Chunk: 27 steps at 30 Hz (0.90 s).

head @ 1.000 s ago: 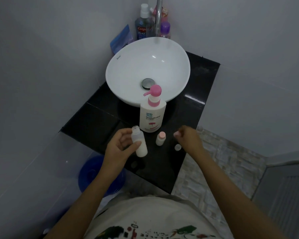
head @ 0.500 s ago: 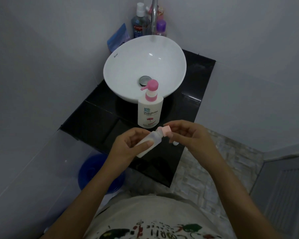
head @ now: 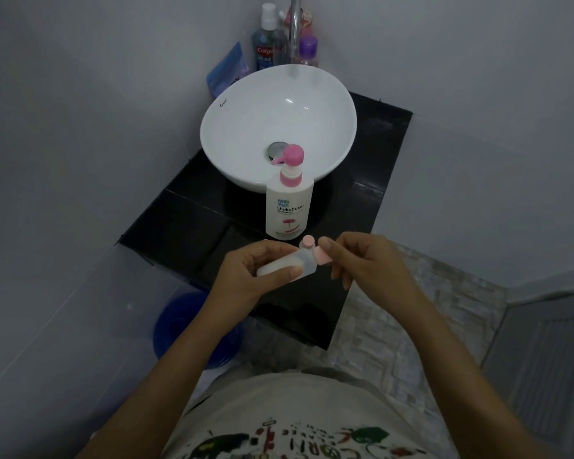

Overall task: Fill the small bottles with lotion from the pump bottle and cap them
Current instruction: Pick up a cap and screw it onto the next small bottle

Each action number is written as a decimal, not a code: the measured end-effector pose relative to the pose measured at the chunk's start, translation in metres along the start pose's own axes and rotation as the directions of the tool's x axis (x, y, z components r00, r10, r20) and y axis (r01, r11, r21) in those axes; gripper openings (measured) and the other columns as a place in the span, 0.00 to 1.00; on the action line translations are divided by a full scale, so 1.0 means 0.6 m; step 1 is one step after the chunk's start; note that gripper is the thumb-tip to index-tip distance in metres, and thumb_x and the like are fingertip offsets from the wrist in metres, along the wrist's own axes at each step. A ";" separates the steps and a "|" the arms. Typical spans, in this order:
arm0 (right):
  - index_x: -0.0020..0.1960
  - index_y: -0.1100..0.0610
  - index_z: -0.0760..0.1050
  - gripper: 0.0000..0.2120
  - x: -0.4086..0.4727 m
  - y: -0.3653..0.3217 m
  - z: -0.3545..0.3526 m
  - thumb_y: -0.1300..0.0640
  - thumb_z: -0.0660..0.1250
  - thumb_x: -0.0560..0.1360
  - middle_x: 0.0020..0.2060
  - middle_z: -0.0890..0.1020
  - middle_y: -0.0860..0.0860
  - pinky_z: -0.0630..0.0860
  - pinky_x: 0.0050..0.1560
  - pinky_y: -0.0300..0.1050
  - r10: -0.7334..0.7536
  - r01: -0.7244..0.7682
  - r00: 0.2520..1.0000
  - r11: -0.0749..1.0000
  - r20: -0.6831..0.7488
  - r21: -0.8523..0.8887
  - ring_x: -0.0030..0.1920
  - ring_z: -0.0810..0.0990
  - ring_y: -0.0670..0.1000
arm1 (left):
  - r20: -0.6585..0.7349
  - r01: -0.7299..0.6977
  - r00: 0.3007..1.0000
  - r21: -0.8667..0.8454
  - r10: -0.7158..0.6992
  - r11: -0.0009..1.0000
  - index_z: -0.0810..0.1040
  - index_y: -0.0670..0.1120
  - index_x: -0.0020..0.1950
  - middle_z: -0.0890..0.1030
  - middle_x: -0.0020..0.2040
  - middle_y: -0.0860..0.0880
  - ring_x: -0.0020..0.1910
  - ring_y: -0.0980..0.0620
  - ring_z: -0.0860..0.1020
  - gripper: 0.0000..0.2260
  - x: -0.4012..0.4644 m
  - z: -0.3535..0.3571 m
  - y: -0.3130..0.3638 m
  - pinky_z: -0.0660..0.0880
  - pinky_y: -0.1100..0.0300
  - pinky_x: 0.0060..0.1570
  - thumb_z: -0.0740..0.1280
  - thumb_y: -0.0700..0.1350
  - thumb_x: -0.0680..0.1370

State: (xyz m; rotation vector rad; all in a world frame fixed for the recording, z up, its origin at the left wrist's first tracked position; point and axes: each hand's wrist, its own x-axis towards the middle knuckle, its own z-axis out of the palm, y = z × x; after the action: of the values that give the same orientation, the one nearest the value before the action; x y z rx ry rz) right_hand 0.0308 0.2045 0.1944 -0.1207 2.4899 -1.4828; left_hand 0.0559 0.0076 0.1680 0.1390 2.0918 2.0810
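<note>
So the small bottle (head: 287, 265) is up in the air over the front part of the black worktop (head: 186, 233), lying nearly sideways with its neck pointing right and a bit away. The left hand (head: 256, 270) is wrapped round its body, thumb across the near side, fingers curled over the far side. There's white lotion inside, though I can't say how full it is. A pale pink cap (head: 321, 256) sits at the neck end, and the right hand (head: 358, 260) pinches it between thumb and fingertips; can't tell if it's fully seated or only partway on.

Right behind the hands there's a second small bottle (head: 307, 241) standing on the worktop with its pink cap on, mostly hidden apart from the top. Just behind that stands the pump bottle (head: 289, 210), white with a pink pump, spout pointing left, right up against the front of the white basin (head: 239, 134).

Further back in the corner behind the basin: a blue mouthwash bottle (head: 264, 51), a purple-capped bottle (head: 309, 51), a blue pouch (head: 224, 72) leaning on the wall, and a chrome tap (head: 295, 28). Below the worktop on the left there's a blue bucket (head: 183, 326) on the floor.
</note>
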 end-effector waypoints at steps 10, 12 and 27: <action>0.41 0.50 0.77 0.12 -0.004 -0.004 0.002 0.42 0.63 0.72 0.30 0.81 0.46 0.75 0.32 0.34 -0.051 0.051 0.999 0.999 0.004 -0.007 0.26 0.77 0.42 | -0.023 0.005 1.000 -0.022 -0.006 1.000 0.81 0.54 0.51 0.84 0.50 0.61 0.52 0.62 0.80 0.12 -0.011 -0.005 0.003 0.76 0.71 0.45 0.72 0.50 0.67; 0.43 0.50 0.77 0.18 -0.006 -0.006 0.002 0.37 0.61 0.70 0.32 0.81 0.46 0.75 0.32 0.34 -0.053 0.053 0.999 0.999 0.004 0.009 0.27 0.78 0.43 | -0.023 0.010 1.000 -0.023 -0.011 1.000 0.81 0.55 0.50 0.84 0.49 0.58 0.51 0.60 0.81 0.12 -0.012 -0.004 0.003 0.76 0.70 0.45 0.72 0.50 0.67; 0.46 0.46 0.78 0.10 -0.020 0.011 0.000 0.42 0.65 0.70 0.36 0.83 0.44 0.78 0.37 0.34 -0.114 0.110 0.986 0.993 0.121 0.038 0.32 0.81 0.44 | -0.016 0.051 0.999 0.000 -0.051 0.999 0.81 0.52 0.51 0.84 0.47 0.58 0.50 0.59 0.81 0.14 -0.025 0.000 0.007 0.78 0.67 0.43 0.71 0.50 0.66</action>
State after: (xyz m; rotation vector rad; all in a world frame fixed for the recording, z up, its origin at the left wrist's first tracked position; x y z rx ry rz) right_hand 0.0425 0.2101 0.1906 -0.3413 2.3965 -1.5073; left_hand 0.0702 0.0047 0.1731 0.0688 2.0823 2.0597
